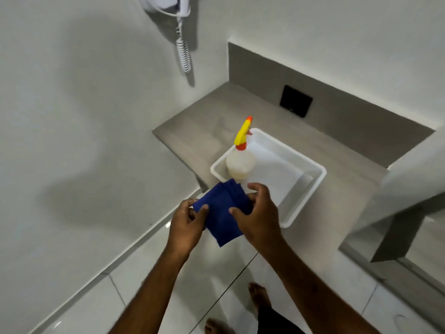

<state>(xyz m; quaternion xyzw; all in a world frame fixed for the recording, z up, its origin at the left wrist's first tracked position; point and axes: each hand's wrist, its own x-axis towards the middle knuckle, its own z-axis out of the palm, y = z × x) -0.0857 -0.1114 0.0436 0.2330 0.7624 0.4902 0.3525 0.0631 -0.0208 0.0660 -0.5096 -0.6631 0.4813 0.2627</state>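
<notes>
A folded dark blue cloth [222, 213] hangs in the air between both hands, just in front of the counter's left end. My left hand [186, 225] pinches its left edge with the thumb on top. My right hand [257, 213] grips its right side, fingers curled over the fold. Behind the cloth a white rectangular tray [310, 189] sits on the grey counter [204, 121]. Inside the tray's left corner stands a translucent spray bottle [240, 162] with a yellow and orange trigger head, beside a folded white cloth [277, 174].
A white wall-mounted hair dryer [168, 6] with a coiled cord [184, 54] hangs on the wall at the upper left. A black square plate [296, 101] is set in the counter's backsplash. Glossy white floor tiles and my bare feet [258, 295] lie below.
</notes>
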